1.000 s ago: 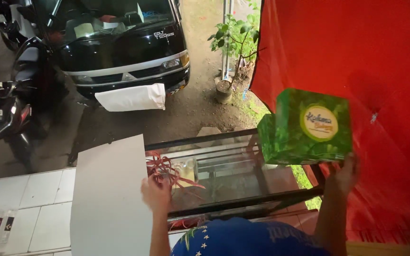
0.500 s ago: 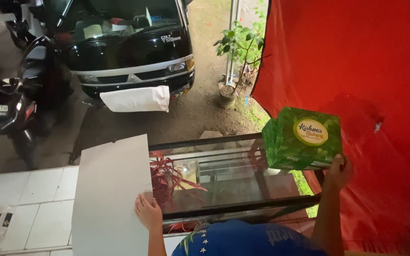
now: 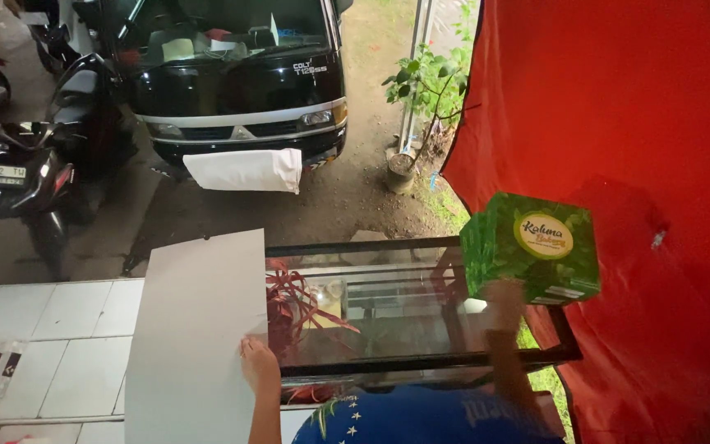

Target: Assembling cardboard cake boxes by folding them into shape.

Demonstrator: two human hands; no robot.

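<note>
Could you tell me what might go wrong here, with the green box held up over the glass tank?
1. The right hand props the green box from beneath, above the glass tank; it might tip and drop onto the glass.
2. The left hand grips only the edge of the grey board, which lies partly over the tank; it could slide off.
3. The red plant beside the board might get crushed.

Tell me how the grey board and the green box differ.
The grey board is a large flat plain sheet; the green box is a smaller, boxy carton with a leafy print and a round yellow label. The board lies across the left end of the glass tank, with the left hand at its edge; the box is raised on the right hand above the tank's right end. Each has one hand on it.
</note>
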